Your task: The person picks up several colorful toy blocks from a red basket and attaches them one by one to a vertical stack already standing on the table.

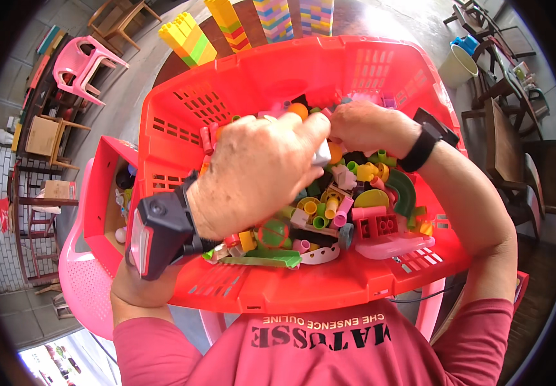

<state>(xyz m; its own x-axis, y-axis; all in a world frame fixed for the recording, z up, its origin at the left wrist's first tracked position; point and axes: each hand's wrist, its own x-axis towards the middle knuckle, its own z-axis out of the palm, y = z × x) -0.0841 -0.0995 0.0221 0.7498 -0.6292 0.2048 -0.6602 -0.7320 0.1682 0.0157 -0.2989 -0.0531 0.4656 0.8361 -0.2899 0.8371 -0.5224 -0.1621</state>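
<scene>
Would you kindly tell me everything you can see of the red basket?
The red basket is broad and open-topped, apparently plastic, with a thick rim and slotted walls. It sits upright in front of the maroon shirt. Many colourful toy pieces lie inside, touching it. The left hand and right hand are over its contents; its underside is hidden.
</scene>
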